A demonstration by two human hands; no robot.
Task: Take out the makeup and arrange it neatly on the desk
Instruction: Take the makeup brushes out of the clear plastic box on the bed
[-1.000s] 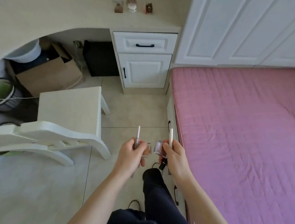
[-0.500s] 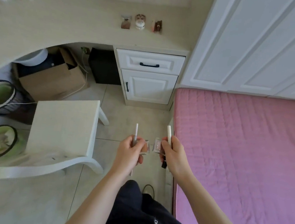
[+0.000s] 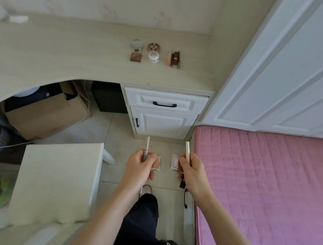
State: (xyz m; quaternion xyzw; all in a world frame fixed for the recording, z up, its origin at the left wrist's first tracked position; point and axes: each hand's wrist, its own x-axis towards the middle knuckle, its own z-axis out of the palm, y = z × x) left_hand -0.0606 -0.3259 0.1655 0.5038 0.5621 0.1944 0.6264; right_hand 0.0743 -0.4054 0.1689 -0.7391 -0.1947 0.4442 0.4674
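Makeup sticks and clear compacts sit clamped in both raised grips, left hand [image 3: 140,166] and right hand [image 3: 192,172].

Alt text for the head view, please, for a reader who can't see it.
Seen from above, the left hand and right hand each grip a slim makeup stick and a small clear compact over the tiled floor. Ahead, the beige desk already holds a short row of cosmetics; a pink bed lies to the right.
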